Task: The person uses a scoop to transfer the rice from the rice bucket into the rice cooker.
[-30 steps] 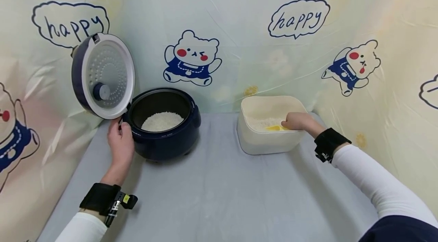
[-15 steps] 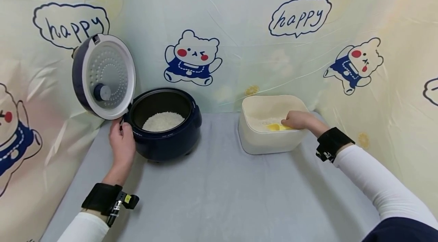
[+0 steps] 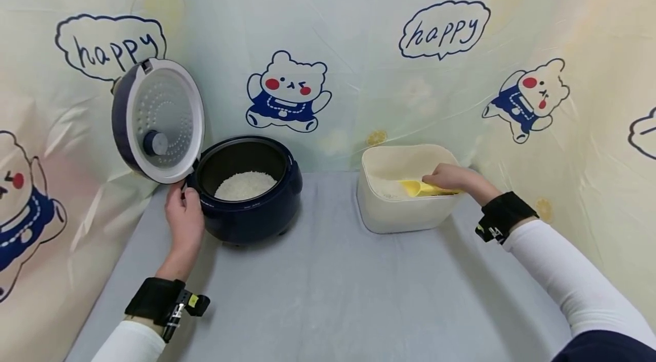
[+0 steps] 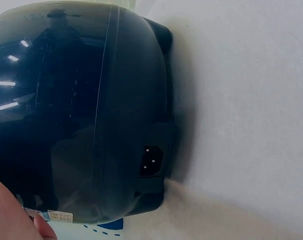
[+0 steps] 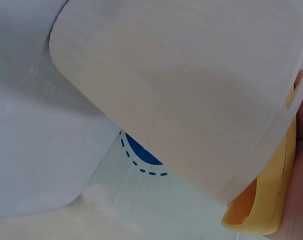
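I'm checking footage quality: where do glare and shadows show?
Left wrist view: bright reflections on the dark rice cooker, soft shadow on the cloth beside it; head view: faint shadow beside the right sleeve; right wrist view: soft shading across the container.

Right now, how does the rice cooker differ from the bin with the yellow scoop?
The rice cooker is dark blue and round; the bin is cream and boxy, with rounded corners. The cooker has a raised lid; the bin shows none. Both are open-topped and hold white grains.

Head view looks down; close wrist views seem sideways.
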The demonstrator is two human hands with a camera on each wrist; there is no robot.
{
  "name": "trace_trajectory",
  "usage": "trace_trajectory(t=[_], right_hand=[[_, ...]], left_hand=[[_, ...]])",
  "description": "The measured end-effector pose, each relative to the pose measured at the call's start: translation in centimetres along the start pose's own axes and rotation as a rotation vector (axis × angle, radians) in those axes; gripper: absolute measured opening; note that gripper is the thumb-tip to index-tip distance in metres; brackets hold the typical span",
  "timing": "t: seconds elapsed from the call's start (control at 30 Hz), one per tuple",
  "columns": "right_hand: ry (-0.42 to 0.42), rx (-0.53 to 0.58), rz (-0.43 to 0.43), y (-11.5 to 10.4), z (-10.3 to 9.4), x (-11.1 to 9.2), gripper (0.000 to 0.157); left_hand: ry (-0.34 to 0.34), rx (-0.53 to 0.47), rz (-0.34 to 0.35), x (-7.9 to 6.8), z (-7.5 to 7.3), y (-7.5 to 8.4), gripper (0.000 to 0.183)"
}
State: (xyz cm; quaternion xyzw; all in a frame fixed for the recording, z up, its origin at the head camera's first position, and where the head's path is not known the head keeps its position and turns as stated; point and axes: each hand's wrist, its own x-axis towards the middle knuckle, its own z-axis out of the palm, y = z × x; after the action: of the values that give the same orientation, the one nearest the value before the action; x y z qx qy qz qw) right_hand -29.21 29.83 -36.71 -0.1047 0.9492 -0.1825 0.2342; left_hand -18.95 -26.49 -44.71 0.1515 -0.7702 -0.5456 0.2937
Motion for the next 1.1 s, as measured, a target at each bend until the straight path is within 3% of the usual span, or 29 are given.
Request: trace_trajectory(t=[0.4, 0.83, 1.1], right_hand=[[-0.035, 0.146, -0.018, 0.9, -0.9, -0.7, 0.047], [0.026, 0.185, -0.02, 1.0, -2.1, -2.1, 0.048], [0.042, 0.263, -0.026, 1.6, -2.2, -2.4, 0.048]], left_hand=[[0.007, 0.001, 0.015, -0.4, 0.1, -0.4, 0.048], [0.022, -0.004, 0.027, -0.1, 0.0, -0.2, 0.046], [0.012, -0.014, 0.018, -0.1, -0.1, -0.1, 0.047]])
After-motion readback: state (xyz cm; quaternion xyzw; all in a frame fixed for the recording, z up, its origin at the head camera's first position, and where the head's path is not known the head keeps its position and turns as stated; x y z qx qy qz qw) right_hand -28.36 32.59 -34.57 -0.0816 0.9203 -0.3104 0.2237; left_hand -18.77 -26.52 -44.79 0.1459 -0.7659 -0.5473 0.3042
